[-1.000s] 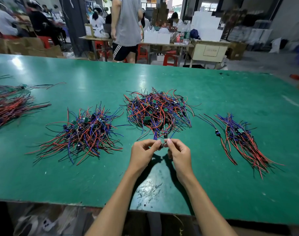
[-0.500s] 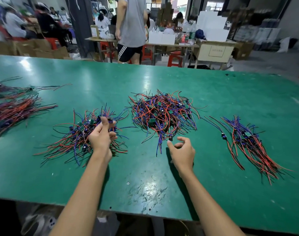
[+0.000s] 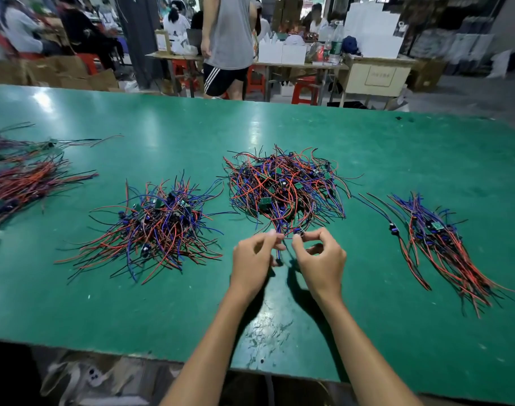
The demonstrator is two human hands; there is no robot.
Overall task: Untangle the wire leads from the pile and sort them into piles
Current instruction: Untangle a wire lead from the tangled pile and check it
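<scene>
A tangled pile [image 3: 282,186] of red, blue and black wire leads with small green boards lies mid-table. Both hands meet at its near edge. My left hand [image 3: 255,259] pinches a wire lead [image 3: 278,253] that hangs down between the hands. My right hand [image 3: 320,259] pinches a small dark part at the top of the same lead, thumb and forefinger curled. To the left lies a looser pile [image 3: 153,227]. To the right, a pile of combed-out leads [image 3: 438,241] fans toward the near right.
More leads [image 3: 19,183] lie at the green table's [image 3: 162,312] left edge. The table's near edge runs under my forearms. Beyond the far edge a person in a grey shirt [image 3: 228,45] stands by work tables, red stools and boxes.
My left hand has come back from the left pile to the middle pile's near edge. Both hands now pinch a lead there; the right hand rose slightly off the table.
</scene>
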